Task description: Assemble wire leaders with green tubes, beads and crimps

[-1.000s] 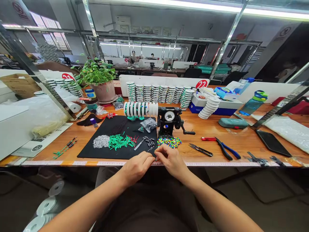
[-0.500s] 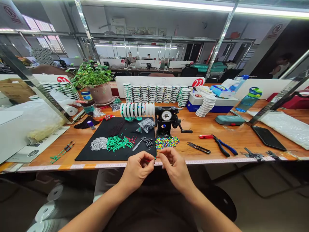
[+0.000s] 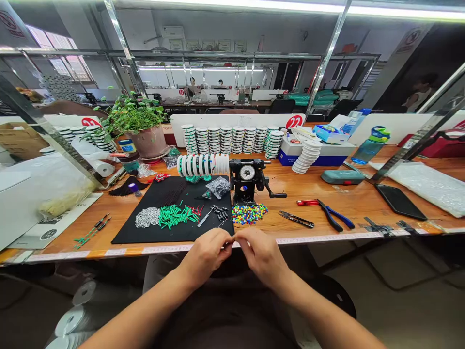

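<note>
My left hand (image 3: 207,254) and my right hand (image 3: 263,254) meet at the table's front edge, fingertips pinched together and touching. Whatever they hold is hidden by the fingers. Just beyond them lies a black mat (image 3: 127,228) with green tubes (image 3: 178,216), silvery pieces (image 3: 147,217), small black parts (image 3: 221,213) and a clear bag (image 3: 218,186). A pile of coloured beads (image 3: 250,213) sits beside the mat, in front of a black hand-cranked winder (image 3: 248,177) carrying white spools (image 3: 203,165).
To the right are snips (image 3: 296,219), blue-handled pliers (image 3: 336,215), a red cutter (image 3: 307,202), a green case (image 3: 342,177) and a phone (image 3: 399,201). Stacked spools (image 3: 225,140) and a potted plant (image 3: 140,126) stand behind. Metal posts slant up on both sides.
My hands have come together at the fingertips, and the red piece seen between them before is now hidden. The whole view has shifted slightly.
</note>
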A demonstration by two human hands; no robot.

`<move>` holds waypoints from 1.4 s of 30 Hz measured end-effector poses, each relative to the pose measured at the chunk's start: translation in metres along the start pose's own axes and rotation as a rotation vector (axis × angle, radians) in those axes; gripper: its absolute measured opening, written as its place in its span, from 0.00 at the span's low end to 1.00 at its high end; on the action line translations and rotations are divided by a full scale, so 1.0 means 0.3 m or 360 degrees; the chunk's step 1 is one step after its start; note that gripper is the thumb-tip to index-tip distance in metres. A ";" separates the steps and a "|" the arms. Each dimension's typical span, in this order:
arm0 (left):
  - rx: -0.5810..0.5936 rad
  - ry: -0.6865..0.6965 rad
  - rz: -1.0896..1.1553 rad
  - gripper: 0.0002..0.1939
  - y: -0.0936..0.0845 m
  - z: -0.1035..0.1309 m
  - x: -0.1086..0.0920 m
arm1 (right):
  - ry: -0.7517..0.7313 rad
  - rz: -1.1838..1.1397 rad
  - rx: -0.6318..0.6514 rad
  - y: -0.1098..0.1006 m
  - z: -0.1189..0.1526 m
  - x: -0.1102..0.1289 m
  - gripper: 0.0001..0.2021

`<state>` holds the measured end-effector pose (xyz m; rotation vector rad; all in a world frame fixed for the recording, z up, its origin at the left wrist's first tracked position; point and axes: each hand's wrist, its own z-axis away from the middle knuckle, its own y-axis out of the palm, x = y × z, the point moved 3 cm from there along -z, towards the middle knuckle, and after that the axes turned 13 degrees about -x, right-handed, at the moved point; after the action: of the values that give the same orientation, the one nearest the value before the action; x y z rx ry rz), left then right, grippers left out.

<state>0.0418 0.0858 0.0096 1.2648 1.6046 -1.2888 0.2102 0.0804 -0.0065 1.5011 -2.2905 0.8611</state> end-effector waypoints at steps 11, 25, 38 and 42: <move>-0.0022 0.0229 -0.0389 0.09 0.010 -0.040 0.022 | 0.0666 -0.0194 0.0038 0.085 -0.080 -0.126 0.06; -0.0008 0.0116 -0.0261 0.04 0.033 0.028 0.038 | 0.0017 -0.0047 -0.0117 -0.011 0.097 0.042 0.08; 0.0101 0.1460 -0.1074 0.08 0.017 -0.010 0.047 | 0.0723 -0.0288 0.0380 0.111 -0.105 -0.153 0.07; -0.0094 0.0523 -0.0554 0.05 0.012 -0.006 0.061 | 0.0806 -0.0184 -0.0116 0.060 -0.046 -0.107 0.10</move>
<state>0.0405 0.0923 -0.0080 1.2460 2.1564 -1.2705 0.2064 0.1176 -0.0184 1.2001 -1.8290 0.9794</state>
